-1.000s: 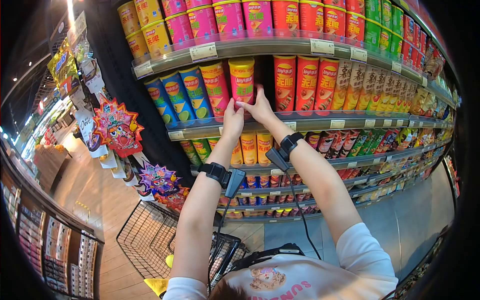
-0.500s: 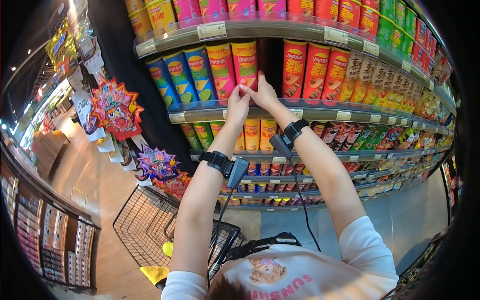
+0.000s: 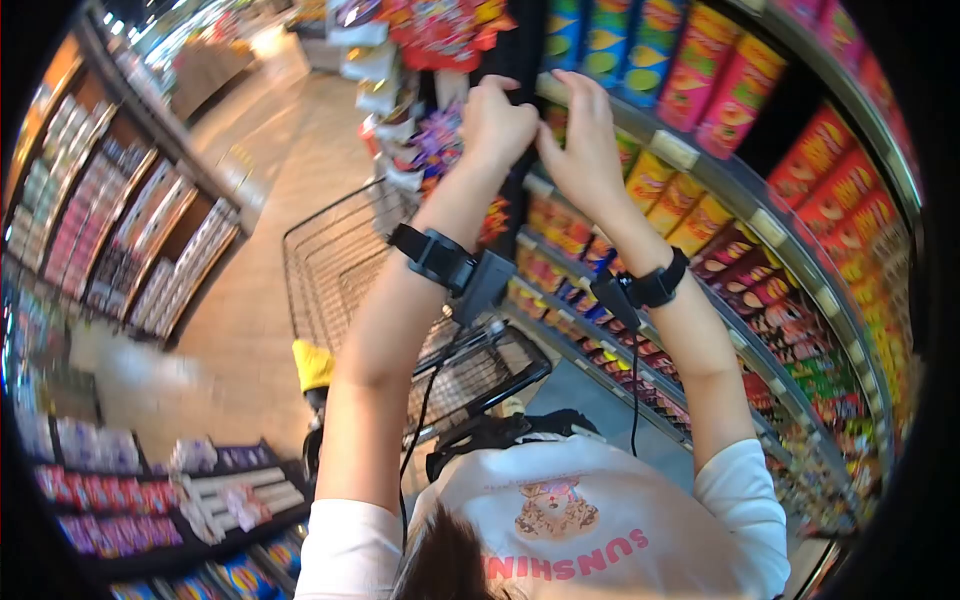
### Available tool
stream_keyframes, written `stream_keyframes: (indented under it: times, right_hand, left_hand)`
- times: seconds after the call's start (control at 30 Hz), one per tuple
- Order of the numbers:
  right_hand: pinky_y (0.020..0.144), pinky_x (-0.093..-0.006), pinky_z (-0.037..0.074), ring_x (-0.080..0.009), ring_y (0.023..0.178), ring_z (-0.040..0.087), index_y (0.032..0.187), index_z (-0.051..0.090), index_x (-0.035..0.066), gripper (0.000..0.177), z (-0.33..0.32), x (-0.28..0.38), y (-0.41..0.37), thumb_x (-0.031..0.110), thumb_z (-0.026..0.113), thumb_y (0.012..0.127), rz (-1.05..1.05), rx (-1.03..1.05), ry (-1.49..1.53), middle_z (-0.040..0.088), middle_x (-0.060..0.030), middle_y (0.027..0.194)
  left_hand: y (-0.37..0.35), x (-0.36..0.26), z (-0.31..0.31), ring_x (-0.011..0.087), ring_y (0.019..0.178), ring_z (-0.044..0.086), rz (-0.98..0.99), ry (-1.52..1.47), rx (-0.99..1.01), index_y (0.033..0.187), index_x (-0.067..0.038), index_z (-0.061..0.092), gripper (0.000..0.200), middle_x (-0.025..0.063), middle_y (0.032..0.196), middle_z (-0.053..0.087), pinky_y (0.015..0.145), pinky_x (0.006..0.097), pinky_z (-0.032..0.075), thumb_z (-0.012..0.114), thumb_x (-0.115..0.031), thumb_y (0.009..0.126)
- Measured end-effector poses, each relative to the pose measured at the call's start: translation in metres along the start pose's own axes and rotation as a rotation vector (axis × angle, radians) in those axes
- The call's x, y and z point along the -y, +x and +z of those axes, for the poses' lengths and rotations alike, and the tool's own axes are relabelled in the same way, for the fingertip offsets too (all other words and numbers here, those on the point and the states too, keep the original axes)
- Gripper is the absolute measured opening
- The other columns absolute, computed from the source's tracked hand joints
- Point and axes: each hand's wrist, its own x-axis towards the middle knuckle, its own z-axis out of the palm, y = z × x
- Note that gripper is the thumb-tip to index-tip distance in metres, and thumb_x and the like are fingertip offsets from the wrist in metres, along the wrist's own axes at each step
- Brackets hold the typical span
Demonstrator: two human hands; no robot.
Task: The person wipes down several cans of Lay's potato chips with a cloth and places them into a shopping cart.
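Observation:
My left hand is raised in front of the hanging snack packs, its fingers loosely bent and apart, with nothing visible in it. Close to its right, my right hand is open, fingers upward and thumb toward the left hand. Both appear in front of the shelf's left end, apart from the chip canisters. A pink chip canister stands on the shelf beside another pink canister, with blue canisters to their left. A dark gap separates the pink ones from the red canisters.
A wire shopping cart stands below my left arm, with a yellow item near its side. Lower shelves hold yellow canisters and other snacks. Across the wooden aisle floor is another shelf unit. Cables hang from both wrist devices.
Both hands have let go of the pink canister, leaving it on the shelf, and have drawn apart from it. The view has swung left toward the aisle and cart.

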Motion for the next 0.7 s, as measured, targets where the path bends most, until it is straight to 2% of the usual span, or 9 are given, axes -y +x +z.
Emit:
stream_keyframes:
  times: [0.13,0.17,0.23,0.33,0.37,0.43,0.53,0.57,0.7]
  right_hand:
    - [0.091,-0.0437,0.043,-0.0366,0.109,0.054,0.125,0.049,0.004,0.054,0.093,0.034,-0.025,0.022,0.069,0.078,-0.069,0.659,0.061,0.056,-0.0197,0.115]
    - [0.089,-0.0435,0.045,-0.0359,0.106,0.056,0.123,0.05,0.003,0.055,0.113,0.047,-0.03,0.025,0.07,0.077,-0.079,0.874,0.074,0.058,-0.0195,0.113]
    - [0.089,-0.0414,0.047,-0.0345,0.107,0.058,0.125,0.051,0.003,0.061,0.147,0.069,-0.051,0.033,0.073,0.077,-0.156,1.264,0.214,0.059,-0.0202,0.116]
    - [0.098,-0.0391,0.044,-0.033,0.117,0.053,0.133,0.046,0.002,0.077,0.197,0.106,-0.096,0.04,0.076,0.073,-0.233,1.695,0.286,0.054,-0.0206,0.128]
    - [0.096,-0.0386,0.045,-0.0329,0.114,0.055,0.133,0.046,0.002,0.079,0.244,0.1,-0.142,0.04,0.078,0.071,-0.398,1.615,0.312,0.056,-0.0207,0.125]
    - [0.085,-0.0392,0.052,-0.0312,0.106,0.06,0.117,0.054,-0.001,0.077,0.259,0.121,-0.169,0.034,0.086,0.056,-0.322,1.779,0.338,0.061,-0.0201,0.116]
    - [0.089,-0.0435,0.05,-0.0369,0.108,0.058,0.128,0.042,0.001,0.091,0.27,0.137,-0.212,0.031,0.088,0.056,-0.2,1.692,0.232,0.053,-0.0231,0.124]
    - [0.09,-0.0451,0.05,-0.0395,0.108,0.058,0.131,0.038,0.002,0.095,0.267,0.141,-0.22,0.031,0.089,0.056,-0.146,1.648,0.224,0.049,-0.0245,0.128]
    - [0.086,-0.0501,0.051,-0.0482,0.104,0.057,0.127,0.03,0.007,0.094,0.273,0.146,-0.254,0.033,0.089,0.058,-0.107,1.582,0.262,0.043,-0.028,0.122]
  left_hand:
    - [-0.003,0.155,-0.082,0.0352,0.103,0.063,-0.286,0.187,0.052,0.108,-0.003,0.063,0.042,0.0231,0.106,0.065,0.086,0.0433,0.048,0.068,-0.023,0.071]
    - [-0.047,0.117,-0.116,0.0236,0.09,0.065,-0.328,0.15,-0.031,0.1,0.008,0.064,0.042,0.0183,0.09,0.068,0.077,0.0348,0.051,0.074,-0.013,0.065]
    - [-0.073,0.179,-0.145,0.0284,0.098,0.064,-0.569,0.419,-0.003,0.109,0.008,0.06,0.056,0.0243,0.107,0.064,0.085,0.0359,0.05,0.079,-0.015,0.061]
    - [-0.136,0.276,-0.168,0.0306,0.098,0.066,-0.76,0.51,0.224,0.098,0.008,0.066,0.049,0.0261,0.102,0.066,0.083,0.0369,0.053,0.077,-0.023,0.062]
    - [-0.161,0.287,-0.167,0.0285,0.095,0.067,-0.801,0.481,0.203,0.097,0.007,0.067,0.049,0.0237,0.1,0.067,0.081,0.0356,0.054,0.08,-0.022,0.06]
    - [-0.195,0.322,-0.161,0.0289,0.098,0.066,-0.85,0.5,0.345,0.101,0.007,0.066,0.061,0.0233,0.103,0.067,0.084,0.035,0.053,0.085,-0.024,0.052]
    - [-0.228,0.328,-0.146,0.0316,0.106,0.062,-0.804,0.534,0.35,0.118,0.006,0.054,0.084,0.023,0.111,0.064,0.091,0.0363,0.05,0.087,-0.02,0.045]
    - [-0.222,0.296,-0.156,0.0326,0.119,0.053,-0.917,0.275,0.493,0.142,0.002,0.032,0.104,0.0258,0.129,0.052,0.097,0.0358,0.045,0.083,-0.014,0.053]
    - [-0.234,0.322,-0.138,0.0321,0.109,0.06,-0.934,0.286,0.396,0.126,0.007,0.045,0.084,0.0236,0.116,0.06,0.091,0.0351,0.049,0.08,-0.013,0.053]
